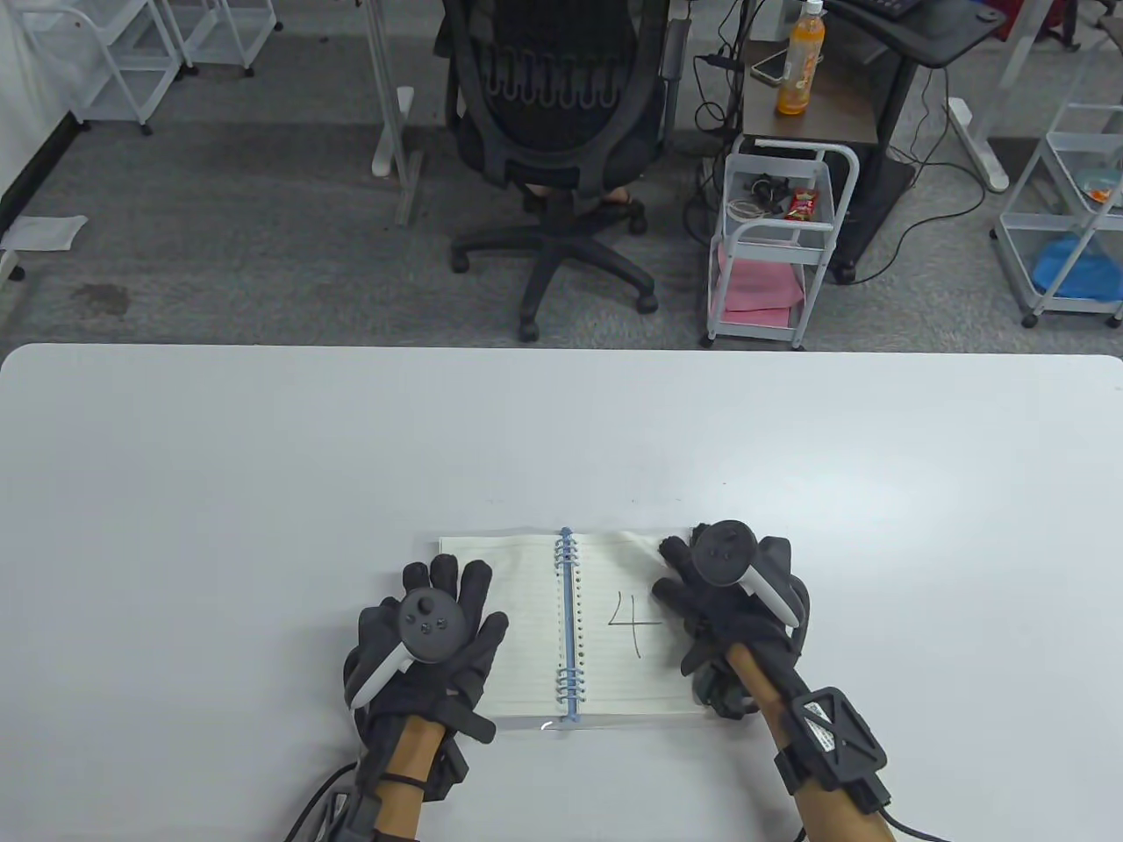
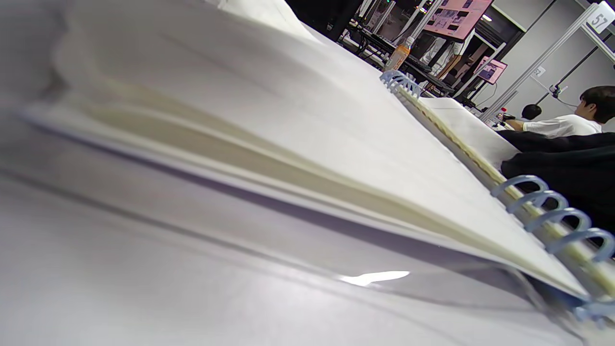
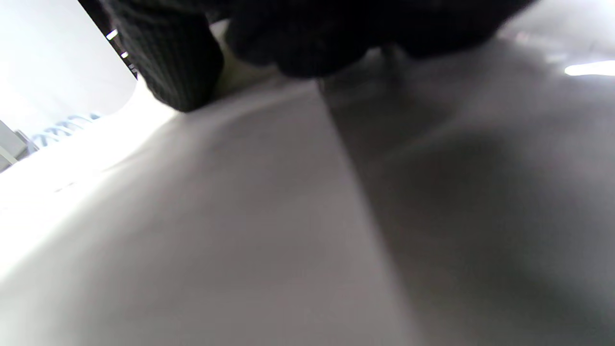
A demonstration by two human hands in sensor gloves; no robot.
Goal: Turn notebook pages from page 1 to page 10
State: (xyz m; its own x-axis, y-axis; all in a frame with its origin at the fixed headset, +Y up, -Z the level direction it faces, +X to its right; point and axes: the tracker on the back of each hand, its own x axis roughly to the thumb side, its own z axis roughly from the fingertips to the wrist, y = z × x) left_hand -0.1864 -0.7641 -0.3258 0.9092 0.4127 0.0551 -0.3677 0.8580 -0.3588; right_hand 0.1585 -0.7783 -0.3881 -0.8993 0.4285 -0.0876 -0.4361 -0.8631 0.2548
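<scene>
Covering the notebook [image 1: 570,627] page edges, both hands hide their fingertips.

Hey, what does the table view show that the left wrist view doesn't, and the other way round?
Only the table view shows both hands: the left hand resting flat on the left page, the right hand at the right page's outer edge, and the handwritten 4. Only the left wrist view shows the stacked page edges from the side and a seated person. Both show the notebook, its blue spiral binding and the orange drink bottle.
</scene>
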